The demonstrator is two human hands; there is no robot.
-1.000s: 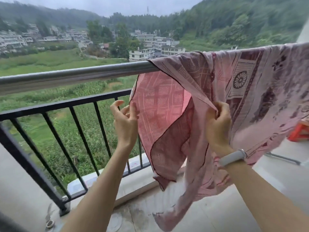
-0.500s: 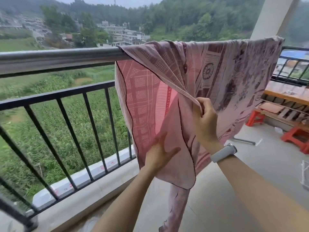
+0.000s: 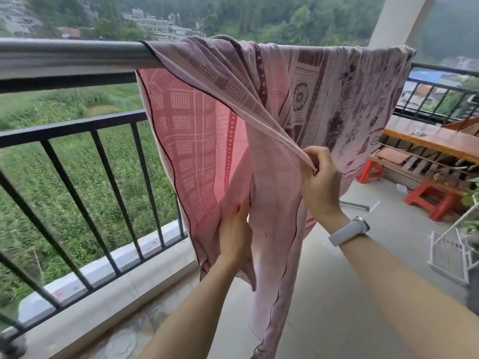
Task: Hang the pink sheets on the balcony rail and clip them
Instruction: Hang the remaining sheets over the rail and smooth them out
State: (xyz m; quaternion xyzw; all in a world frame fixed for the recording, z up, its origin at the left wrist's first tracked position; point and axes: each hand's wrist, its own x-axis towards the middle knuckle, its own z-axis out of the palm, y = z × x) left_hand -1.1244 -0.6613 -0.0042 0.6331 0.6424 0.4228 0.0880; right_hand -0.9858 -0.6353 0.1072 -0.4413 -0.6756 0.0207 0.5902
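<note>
A pink patterned cotton sheet (image 3: 298, 104) drapes over the round steel balcony rail (image 3: 70, 57). The right hand (image 3: 320, 182) pinches its hem; the left hand (image 3: 234, 234) lies flat-fingered against hanging cloth above the concrete floor (image 3: 363, 268).

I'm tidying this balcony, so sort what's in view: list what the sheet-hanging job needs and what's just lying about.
Part of the job:
pink sheet, draped over the rail
balcony rail
right hand, pinching the sheet's edge
left hand, flat against the hanging cloth

Just lying about:
red stools
wooden bench
white wire basket
</note>
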